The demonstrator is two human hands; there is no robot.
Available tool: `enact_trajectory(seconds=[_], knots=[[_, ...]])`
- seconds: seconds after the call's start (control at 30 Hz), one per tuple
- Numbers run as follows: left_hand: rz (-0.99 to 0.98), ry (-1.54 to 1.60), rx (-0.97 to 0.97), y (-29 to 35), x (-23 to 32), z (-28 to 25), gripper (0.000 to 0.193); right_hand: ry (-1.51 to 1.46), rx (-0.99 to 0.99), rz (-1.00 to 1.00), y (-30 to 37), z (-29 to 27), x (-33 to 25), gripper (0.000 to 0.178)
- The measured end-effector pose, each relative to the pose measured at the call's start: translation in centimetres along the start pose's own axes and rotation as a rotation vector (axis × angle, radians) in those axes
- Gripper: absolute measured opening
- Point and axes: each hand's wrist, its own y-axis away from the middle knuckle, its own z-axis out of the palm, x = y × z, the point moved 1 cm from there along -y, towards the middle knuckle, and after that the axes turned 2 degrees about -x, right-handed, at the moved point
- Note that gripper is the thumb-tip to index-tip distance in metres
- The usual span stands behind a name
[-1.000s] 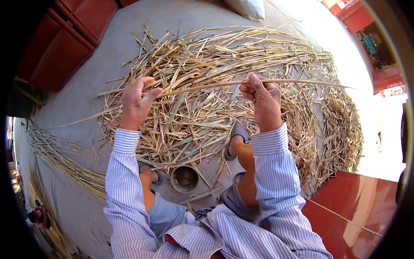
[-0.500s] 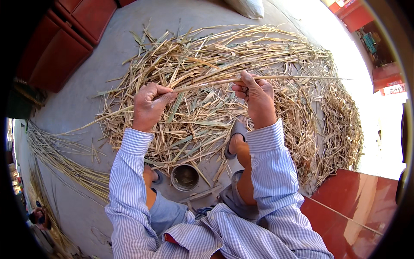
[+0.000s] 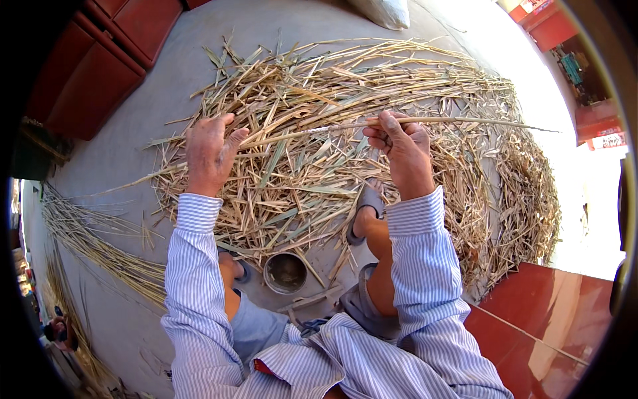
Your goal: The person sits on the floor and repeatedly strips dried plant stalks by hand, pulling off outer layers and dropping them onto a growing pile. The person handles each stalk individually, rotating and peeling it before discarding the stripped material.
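Observation:
A long thin tan stalk (image 3: pixel 292 135) stretches across in front of me, tapering to a fine tip at the right. My right hand (image 3: pixel 404 143) is closed on it, pinching it between thumb and fingers. Farther left, my left hand (image 3: pixel 211 156) has its thumb and forefinger apart. The stalk passes behind this hand and reappears beyond it, running on to the left; the other left fingers are partly hidden. Beneath both hands spreads a broad heap of dry stalks and leaf strips (image 3: pixel 299 193).
A round metal pot (image 3: pixel 285 273) stands between my feet. Thin stalks in a bundle (image 3: pixel 113 246) lie at the left. Red cabinets (image 3: pixel 93 73) are at the upper left, a white sack (image 3: pixel 385 12) at the top, and a red glossy surface (image 3: pixel 538 319) at the lower right.
My left hand has moved left along the stalk, its thumb and forefinger parting from their pinch. My right hand and the stalk's tip have shifted slightly right.

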Motion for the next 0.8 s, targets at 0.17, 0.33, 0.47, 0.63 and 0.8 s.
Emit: enact_trajectory(seconds=[0.17,0.33,0.47,0.63,0.8], knots=[[0.053,0.471,-0.142,-0.5,3.7,1.7,0.023,-0.059,-0.099,-0.019,0.3,1.8,0.5,0.026],[0.052,0.445,-0.191,-0.7,4.0,2.0,0.014,-0.075,-0.183,-0.055,0.5,2.1,0.5,0.024],[0.006,0.389,-0.120,-0.3,4.4,2.7,0.014,-0.026,-0.108,-0.109,0.9,2.9,0.8,0.021],[-0.004,0.360,-0.086,-0.3,4.7,2.8,0.016,0.031,0.067,-0.156,0.9,4.1,1.4,0.024],[0.010,0.307,-0.074,-0.5,4.7,2.1,0.015,0.090,0.100,-0.128,0.7,4.0,1.5,0.028]])
